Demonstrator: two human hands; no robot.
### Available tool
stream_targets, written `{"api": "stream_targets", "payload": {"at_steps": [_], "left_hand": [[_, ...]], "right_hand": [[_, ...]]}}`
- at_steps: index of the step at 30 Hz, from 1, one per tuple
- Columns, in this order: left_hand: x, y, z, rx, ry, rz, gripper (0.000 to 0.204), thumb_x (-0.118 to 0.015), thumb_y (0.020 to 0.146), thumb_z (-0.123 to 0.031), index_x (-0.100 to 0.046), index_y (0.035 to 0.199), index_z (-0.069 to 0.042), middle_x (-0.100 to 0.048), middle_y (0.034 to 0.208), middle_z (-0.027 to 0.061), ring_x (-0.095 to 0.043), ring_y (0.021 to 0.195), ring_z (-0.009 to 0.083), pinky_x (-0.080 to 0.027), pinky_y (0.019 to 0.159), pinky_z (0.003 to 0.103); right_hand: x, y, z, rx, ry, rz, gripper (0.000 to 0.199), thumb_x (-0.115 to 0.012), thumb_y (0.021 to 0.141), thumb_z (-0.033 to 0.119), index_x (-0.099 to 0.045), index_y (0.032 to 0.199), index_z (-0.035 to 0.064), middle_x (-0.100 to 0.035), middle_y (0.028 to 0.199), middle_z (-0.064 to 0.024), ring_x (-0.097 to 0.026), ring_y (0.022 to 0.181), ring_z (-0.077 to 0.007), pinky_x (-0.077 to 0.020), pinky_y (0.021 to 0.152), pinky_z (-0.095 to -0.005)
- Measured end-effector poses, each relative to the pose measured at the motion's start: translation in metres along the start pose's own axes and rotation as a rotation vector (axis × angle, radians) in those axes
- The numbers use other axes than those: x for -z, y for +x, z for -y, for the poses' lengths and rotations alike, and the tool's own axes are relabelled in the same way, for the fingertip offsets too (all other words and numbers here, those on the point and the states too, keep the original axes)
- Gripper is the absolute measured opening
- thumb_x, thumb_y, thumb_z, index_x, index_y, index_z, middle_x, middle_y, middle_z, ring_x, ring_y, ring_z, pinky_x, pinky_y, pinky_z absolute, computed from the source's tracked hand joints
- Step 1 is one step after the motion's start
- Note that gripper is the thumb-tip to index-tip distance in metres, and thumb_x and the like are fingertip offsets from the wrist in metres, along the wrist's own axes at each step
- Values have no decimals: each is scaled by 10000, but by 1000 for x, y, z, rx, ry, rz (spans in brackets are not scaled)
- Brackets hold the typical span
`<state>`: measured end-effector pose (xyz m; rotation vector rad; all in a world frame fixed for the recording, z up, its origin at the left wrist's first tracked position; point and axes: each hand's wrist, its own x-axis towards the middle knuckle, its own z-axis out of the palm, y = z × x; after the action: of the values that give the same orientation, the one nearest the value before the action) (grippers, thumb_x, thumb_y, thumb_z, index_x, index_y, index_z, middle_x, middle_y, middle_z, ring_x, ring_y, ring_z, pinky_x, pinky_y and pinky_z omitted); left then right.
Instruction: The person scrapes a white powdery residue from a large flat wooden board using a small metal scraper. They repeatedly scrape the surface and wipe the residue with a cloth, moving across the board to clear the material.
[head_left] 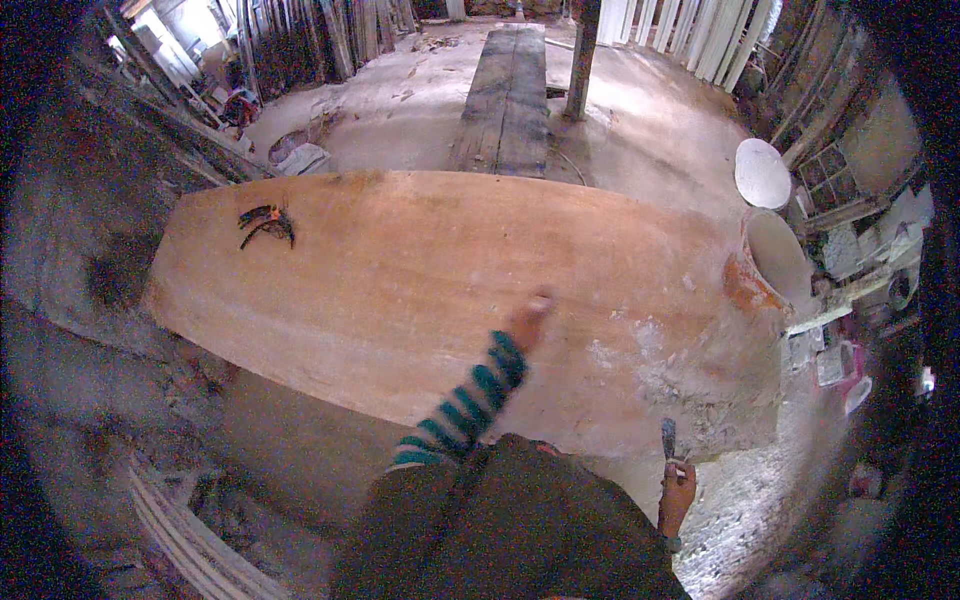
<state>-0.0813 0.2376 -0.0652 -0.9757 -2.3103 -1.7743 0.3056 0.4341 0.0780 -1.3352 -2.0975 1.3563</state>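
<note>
A large reddish-brown wooden board (400, 260) lies across the space in front of me. My left hand (530, 318), below a green-and-white striped sleeve, is over the middle of the board. Motion blurs its fingers, so whether it touches the surface or holds anything is unclear. Close to the board's near right edge, my right hand (678, 490) is closed around a small putty knife (668, 440), its grey blade pointing up and away from me. Whitish smears (645, 340) mark the right part of the board.
Black clamp-like tools (268, 224) rest at the board's far left. An orange bucket (745, 275) stands by its right end, with a white round lid (762, 173) behind. Beyond are a dark plank (505, 95) and a wooden post (583, 60). Pale strips (200, 540) lie at lower left.
</note>
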Motion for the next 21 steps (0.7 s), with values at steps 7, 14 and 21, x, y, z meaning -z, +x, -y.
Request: {"api": "stream_targets", "payload": {"at_steps": [7, 14, 21], "left_hand": [[275, -47, 119, 565, 660, -173, 281, -498, 807, -166, -549, 1058, -51, -584, 1000, 189, -547, 943, 344, -429, 841, 423], [1, -11, 6, 556, 962, 574, 426, -473, 816, -312, -510, 1174, -86, -430, 1273, 209, -368, 1205, 380, -266, 964, 577], [-109, -17, -97, 372, -570, 393, 324, -431, 893, -181, -428, 1199, -73, -572, 1027, 126, -551, 957, 261, -436, 814, 393]], "right_hand": [[-25, -3, 37, 25, -160, 114, 217, -595, 824, 227, -545, 891, 27, -529, 659, -43, -482, 599, -133, -390, 536, -286], [-8, -3, 40, 19, -413, 48, 213, -597, 805, 258, -585, 916, 76, -627, 748, -105, -592, 661, -212, -453, 599, -349], [-16, 3, 63, 152, -280, 68, 204, -590, 812, 253, -582, 940, 95, -610, 736, -116, -577, 661, -192, -446, 594, -343]]}}
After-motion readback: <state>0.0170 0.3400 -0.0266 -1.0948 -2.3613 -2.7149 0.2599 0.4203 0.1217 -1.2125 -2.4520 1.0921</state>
